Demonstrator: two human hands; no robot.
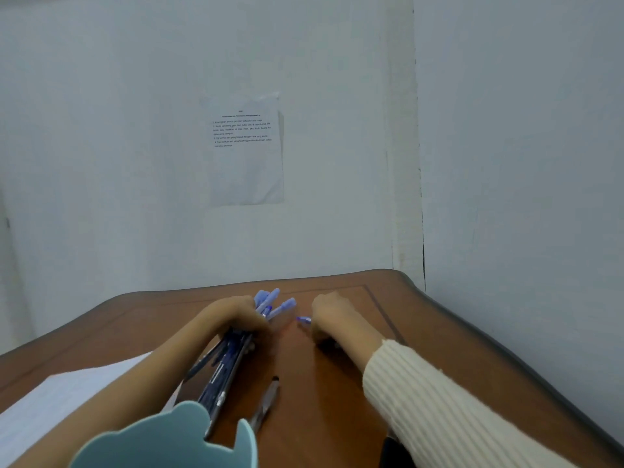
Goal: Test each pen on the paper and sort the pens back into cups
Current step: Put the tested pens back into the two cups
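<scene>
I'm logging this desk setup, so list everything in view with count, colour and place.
bundle of pens: several, blue caps, dark barrels, gripped by left hand
single pen: one, blue, pinched by right hand
loose pen: one, greyish, lying on table by cup
cup: one, teal, bottom edge
paper: one, white, table's left
printed sheet: one, white, on wall
table: one, brown wood
left hand: bare forearm, mid-table
right hand: cream ribbed sleeve, beside the left

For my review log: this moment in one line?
left hand: grips bundle of blue-capped pens | right hand: holds single blue-tipped pen | loose grey pen: on brown wooden table
</scene>
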